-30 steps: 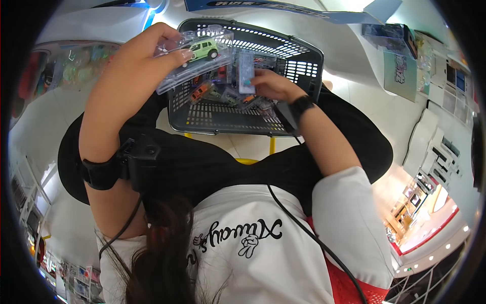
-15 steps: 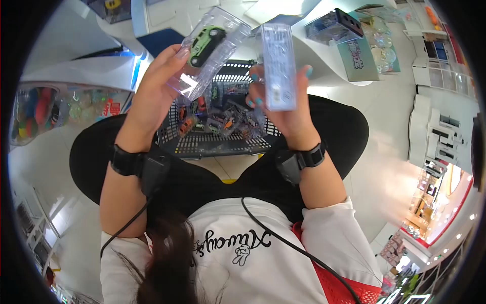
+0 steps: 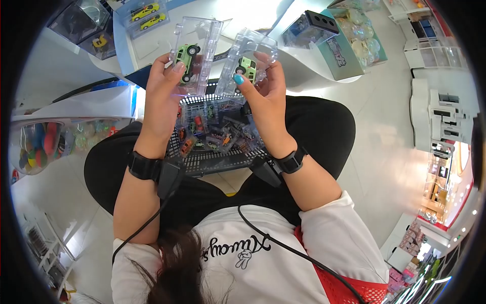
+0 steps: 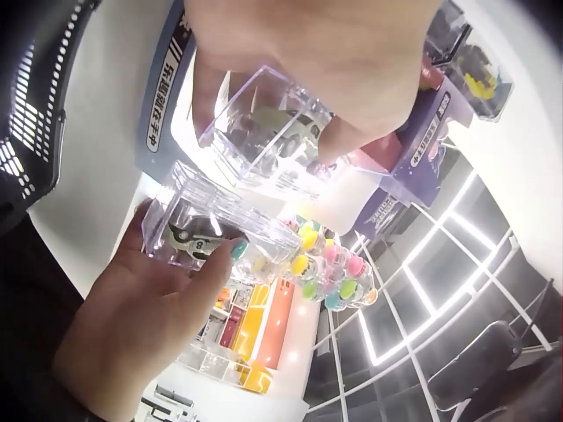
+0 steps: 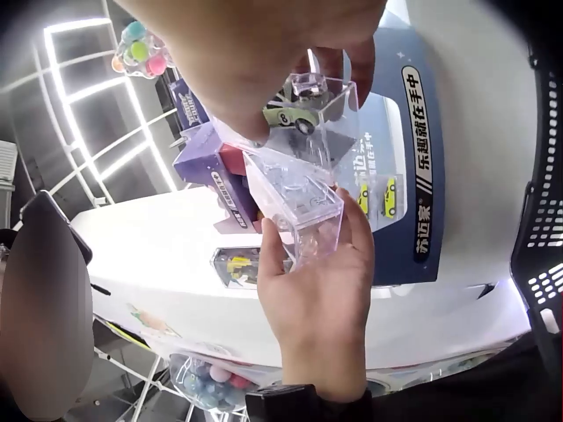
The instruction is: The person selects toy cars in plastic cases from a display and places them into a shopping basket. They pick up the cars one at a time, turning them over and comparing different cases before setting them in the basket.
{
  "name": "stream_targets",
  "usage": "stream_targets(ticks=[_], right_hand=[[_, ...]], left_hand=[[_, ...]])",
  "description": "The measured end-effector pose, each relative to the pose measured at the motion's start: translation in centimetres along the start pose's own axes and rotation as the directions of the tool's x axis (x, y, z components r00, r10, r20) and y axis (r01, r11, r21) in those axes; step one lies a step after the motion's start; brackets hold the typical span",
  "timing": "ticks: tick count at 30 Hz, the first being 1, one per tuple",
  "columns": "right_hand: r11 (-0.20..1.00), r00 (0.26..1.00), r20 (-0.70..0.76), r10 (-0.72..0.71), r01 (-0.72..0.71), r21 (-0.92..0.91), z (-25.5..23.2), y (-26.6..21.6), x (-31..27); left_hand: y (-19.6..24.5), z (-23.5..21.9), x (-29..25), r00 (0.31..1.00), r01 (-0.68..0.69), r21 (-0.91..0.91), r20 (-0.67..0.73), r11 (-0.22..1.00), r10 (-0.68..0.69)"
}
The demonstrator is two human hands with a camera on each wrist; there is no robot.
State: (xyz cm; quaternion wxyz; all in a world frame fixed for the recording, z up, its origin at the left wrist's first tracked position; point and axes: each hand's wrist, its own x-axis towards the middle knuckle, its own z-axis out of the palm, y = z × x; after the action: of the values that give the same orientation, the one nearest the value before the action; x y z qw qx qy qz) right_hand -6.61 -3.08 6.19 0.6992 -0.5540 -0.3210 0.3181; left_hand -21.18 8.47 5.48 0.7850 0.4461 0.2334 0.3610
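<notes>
In the head view, my left hand (image 3: 163, 96) grips a clear plastic case (image 3: 208, 48) with a light green toy car (image 3: 185, 63) inside. Beside it my right hand (image 3: 269, 104) grips a second clear case (image 3: 230, 58), thumb across its face, also with a light green toy car (image 3: 246, 67) inside. Both cases are raised side by side above the basket, tops leaning slightly. The left wrist view shows the number 8 on the car (image 4: 198, 239) in the right hand's case.
Below the hands, a dark grey basket (image 3: 202, 166) holds several small cased toy cars (image 3: 227, 138). Past it, a blue display board (image 3: 124, 40) carries two yellow cars (image 3: 147, 16) on a white counter. A green box (image 3: 336, 58) of clear balls stands at the right.
Both hands have risen from over the basket and drawn closer together. The right hand lifted its case out and turned it from the printed side to show the green car.
</notes>
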Motion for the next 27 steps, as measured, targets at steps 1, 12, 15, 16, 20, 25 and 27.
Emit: stream_targets(ticks=[1,12,15,16,20,25,27], right_hand=[[1.000,1.000,0.000,0.003,-0.003,-0.010,-0.1,-0.3,0.0],[0.768,0.977,0.211,-0.041,0.166,-0.619,-4.6,-2.7,2.7],[0.750,0.952,0.286,0.106,0.113,-0.652,-5.8,-3.0,2.6],[0.796,0.948,0.281,0.148,0.054,-0.602,-5.9,-3.0,2.4],[0.926,0.937,0.274,0.217,-0.109,-0.361,-5.4,-2.6,2.5],[0.979,0.967,0.164,0.197,-0.202,0.016,-4.6,-0.5,2.4],[0.953,0.965,0.122,0.231,-0.250,0.170,-4.2,0.1,2.3]], left_hand=[[-0.1,-0.2,0.2,1.000,-0.011,0.015,-0.005,1.000,0.012],[0.5,-2.6,1.3,0.969,-0.174,0.299,-0.117,0.938,0.217],[0.3,-2.7,1.1,0.977,-0.132,0.412,-0.098,0.901,0.188],[0.2,-2.8,1.1,0.981,-0.121,0.481,-0.078,0.869,0.179],[-0.7,-1.6,0.4,0.999,-0.035,0.414,-0.017,0.910,0.046],[-1.1,-0.8,0.4,0.991,0.126,0.172,0.032,0.977,-0.133],[-1.5,-0.4,0.4,0.987,0.135,0.119,0.074,0.984,-0.144]])
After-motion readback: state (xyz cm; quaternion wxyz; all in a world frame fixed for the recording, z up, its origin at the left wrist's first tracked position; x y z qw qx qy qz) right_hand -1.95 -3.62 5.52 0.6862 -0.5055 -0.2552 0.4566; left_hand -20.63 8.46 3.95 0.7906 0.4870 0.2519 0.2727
